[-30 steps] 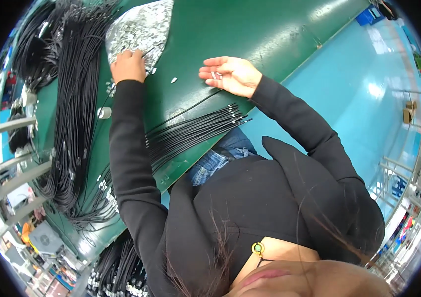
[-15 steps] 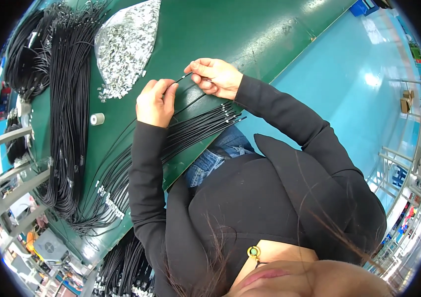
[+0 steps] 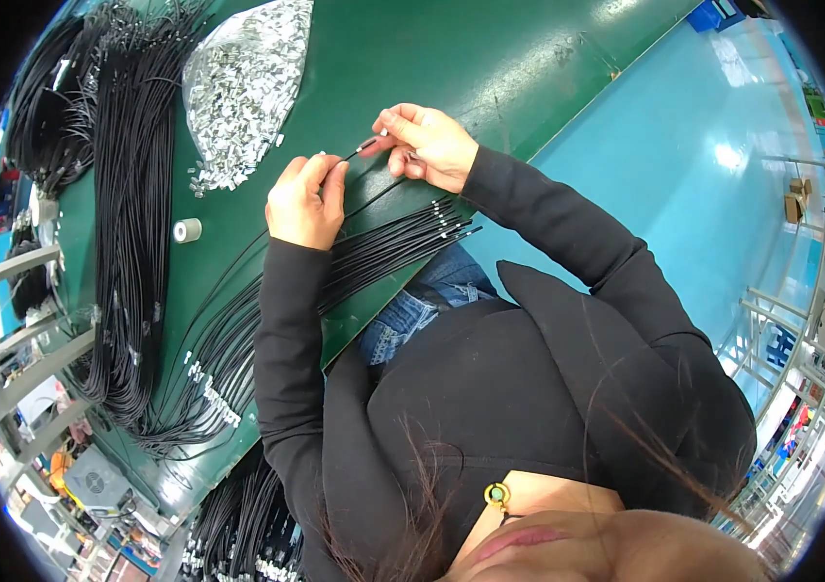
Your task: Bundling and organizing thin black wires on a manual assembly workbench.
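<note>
My left hand (image 3: 304, 206) is closed, pinching a thin black cable (image 3: 352, 155) between thumb and fingers. The cable's end points up and right toward my right hand (image 3: 437, 150). At that hand's thumb and forefinger tips shows a small white piece (image 3: 384, 132), too small to name surely. Its other fingers are curled, and a second stretch of black cable runs up to them. Below both hands a fanned row of black cables (image 3: 393, 242) lies on the green table (image 3: 412, 58), with white bits near their ends.
A clear bag (image 3: 247, 82) of small white and silvery pieces lies open beyond my left hand, some spilled out. A white roll (image 3: 187, 230) stands below it. Thick bundles of black cable (image 3: 126, 213) lie at the left. A metal frame (image 3: 34, 369) borders the table.
My right thumb and forefinger have lifted slightly up from the cable end, and the white piece now shows at their tips. My left hand has stayed nearly still with the cable.
</note>
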A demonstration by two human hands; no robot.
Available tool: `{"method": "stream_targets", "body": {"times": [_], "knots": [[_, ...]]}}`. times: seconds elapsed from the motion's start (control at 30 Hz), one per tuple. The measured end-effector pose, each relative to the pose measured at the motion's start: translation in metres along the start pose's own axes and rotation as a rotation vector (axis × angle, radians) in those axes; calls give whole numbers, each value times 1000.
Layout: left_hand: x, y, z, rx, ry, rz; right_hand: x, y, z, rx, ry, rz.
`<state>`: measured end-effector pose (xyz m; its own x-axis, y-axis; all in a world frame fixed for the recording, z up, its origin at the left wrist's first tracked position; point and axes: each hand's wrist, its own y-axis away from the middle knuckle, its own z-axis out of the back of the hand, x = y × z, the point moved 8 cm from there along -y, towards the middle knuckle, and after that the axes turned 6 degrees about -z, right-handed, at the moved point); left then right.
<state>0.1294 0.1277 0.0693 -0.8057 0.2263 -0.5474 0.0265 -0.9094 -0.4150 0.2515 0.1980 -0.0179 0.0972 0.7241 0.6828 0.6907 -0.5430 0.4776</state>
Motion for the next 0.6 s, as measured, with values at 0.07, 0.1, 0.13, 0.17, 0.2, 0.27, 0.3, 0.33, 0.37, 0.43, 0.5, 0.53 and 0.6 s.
{"method": "stream_targets", "body": {"times": [0.07, 0.1, 0.13, 0.17, 0.2, 0.27, 0.3, 0.33, 0.37, 0.43, 0.5, 0.53, 0.6], "knots": [[-1, 1, -1, 0, -7, -1, -3, -3, -1, 19, -63, -11], [-1, 1, -1, -2, -11, -2, -5, -4, -2, 40, -134, -25], [-1, 1, -1, -3, -13, -2, -8, -5, 1, 4, -196, -57], [0, 1, -1, -9, -17, 3, -7, -4, -4, 63, -205, -40], [0, 1, 0, -16, -21, 9, -7, -4, -5, 67, -214, -38], [0, 1, 1, -21, -27, 16, -9, -2, -5, 64, -236, -44], [-2, 1, 1, -19, -65, 4, -8, -1, -5, 71, -236, -35], [-3, 1, 2, -17, -102, -8, -8, 0, -6, 76, -236, -42], [-4, 1, 1, -4, -135, -12, -8, 1, -6, 82, -236, -50], [-6, 1, 3, -17, -143, -17, -8, 2, -7, 90, -236, -57], [-6, 1, 2, -2, -139, -4, -5, 2, -8, 98, -168, -35], [-7, 2, 3, -14, -146, -12, -6, 2, -5, 51, -126, -43], [-6, 2, 3, -4, -152, -9, 0, 3, -9, 71, -37, 28]]}}
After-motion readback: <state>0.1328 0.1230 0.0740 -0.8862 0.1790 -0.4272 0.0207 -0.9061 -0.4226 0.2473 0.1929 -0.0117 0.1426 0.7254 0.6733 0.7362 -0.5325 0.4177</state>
